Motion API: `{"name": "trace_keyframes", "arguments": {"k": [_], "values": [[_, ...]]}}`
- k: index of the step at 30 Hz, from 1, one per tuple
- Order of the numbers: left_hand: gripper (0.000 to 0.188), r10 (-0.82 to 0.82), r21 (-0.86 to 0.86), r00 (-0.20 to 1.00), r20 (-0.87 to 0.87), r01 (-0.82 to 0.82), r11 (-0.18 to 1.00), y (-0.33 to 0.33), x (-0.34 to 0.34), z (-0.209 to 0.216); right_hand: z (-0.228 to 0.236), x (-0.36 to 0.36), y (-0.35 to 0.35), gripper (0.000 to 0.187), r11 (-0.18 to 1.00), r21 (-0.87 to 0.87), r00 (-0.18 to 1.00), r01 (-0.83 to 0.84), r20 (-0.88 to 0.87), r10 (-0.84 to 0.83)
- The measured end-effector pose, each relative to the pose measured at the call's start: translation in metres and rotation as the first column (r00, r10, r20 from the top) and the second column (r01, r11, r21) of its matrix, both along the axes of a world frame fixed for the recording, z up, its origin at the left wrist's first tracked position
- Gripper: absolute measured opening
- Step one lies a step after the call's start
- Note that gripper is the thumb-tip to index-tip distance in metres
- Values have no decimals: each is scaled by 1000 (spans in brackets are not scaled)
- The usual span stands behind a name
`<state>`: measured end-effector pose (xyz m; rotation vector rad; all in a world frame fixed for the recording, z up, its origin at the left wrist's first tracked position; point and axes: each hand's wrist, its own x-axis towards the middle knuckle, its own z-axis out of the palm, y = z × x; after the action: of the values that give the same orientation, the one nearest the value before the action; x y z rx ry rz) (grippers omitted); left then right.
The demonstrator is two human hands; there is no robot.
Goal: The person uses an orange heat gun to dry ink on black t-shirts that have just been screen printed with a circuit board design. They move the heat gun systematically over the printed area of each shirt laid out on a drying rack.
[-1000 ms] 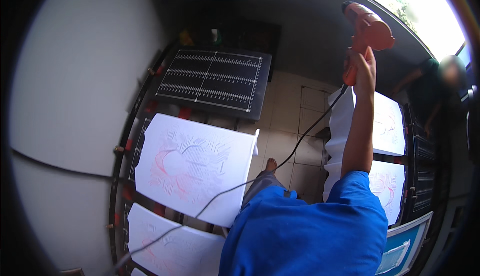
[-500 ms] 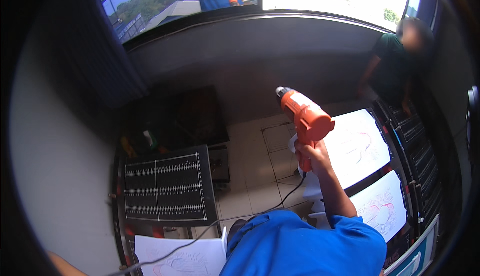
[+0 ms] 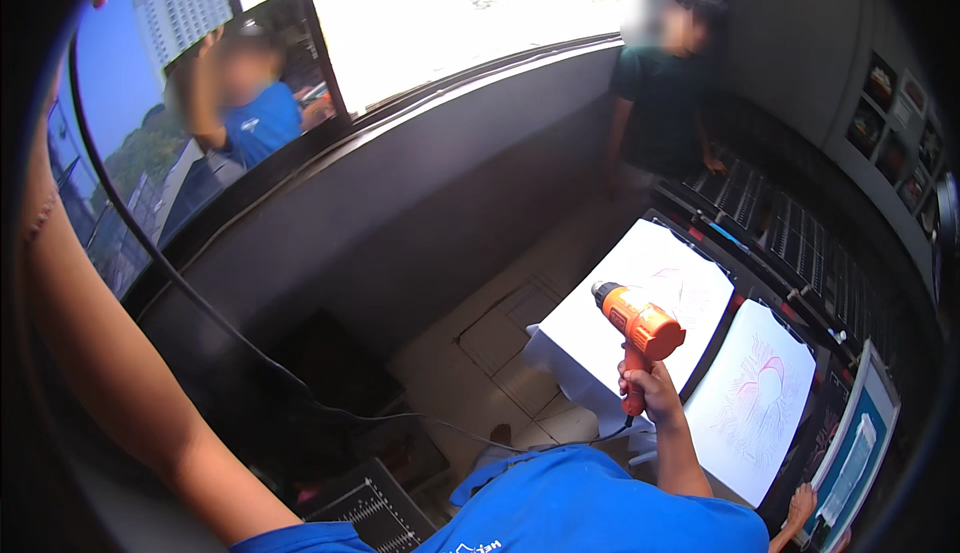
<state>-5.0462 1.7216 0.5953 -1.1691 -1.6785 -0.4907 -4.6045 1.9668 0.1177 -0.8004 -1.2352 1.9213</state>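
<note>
My right hand (image 3: 655,391) is wrapped round the handle of an orange heat gun (image 3: 642,323). Its dark nozzle points to the far left, over a white printed fabric sheet (image 3: 625,278) with faint red lines. From the handle's base a dark cable (image 3: 400,416) runs left, then rises along the left side. My left forearm (image 3: 130,363) is raised up the left edge, near that cable. The left hand is mostly cut off by the dark rim, so its grip is hidden.
A second printed white sheet (image 3: 765,393) lies nearer on the right. Another person's hand (image 3: 800,508) touches a framed screen (image 3: 855,443). A person in dark green (image 3: 665,93) stands beyond black racks (image 3: 770,223). A black marked board (image 3: 375,513) is low left, below a window wall (image 3: 420,143).
The view has swung to the right and tilted. My left arm has come up high on the left, lifting the cable. My right hand still grips the heat gun, now over the white sheet.
</note>
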Motion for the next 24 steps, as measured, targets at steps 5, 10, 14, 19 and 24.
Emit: {"name": "trace_keyframes", "arguments": {"k": [5,10,14,19,24], "values": [[30,-605,-18,757,248,628,778,198,-27,-130,-31,7,-20,41,919,-17,898,394,221,-381],[16,-750,-26,397,528,891,453,289,36,-241,-58,-25,-26,33,870,-58,856,489,221,-467],[15,-667,74,119,735,964,254,346,45,-321,-78,-34,-39,23,815,-3,764,580,349,-543],[22,-542,105,40,840,967,233,401,99,-429,-90,-21,-66,25,588,-101,589,803,285,-756],[30,-360,7,97,928,961,276,438,121,-569,-116,12,-60,24,448,-110,461,887,221,-859]]}}
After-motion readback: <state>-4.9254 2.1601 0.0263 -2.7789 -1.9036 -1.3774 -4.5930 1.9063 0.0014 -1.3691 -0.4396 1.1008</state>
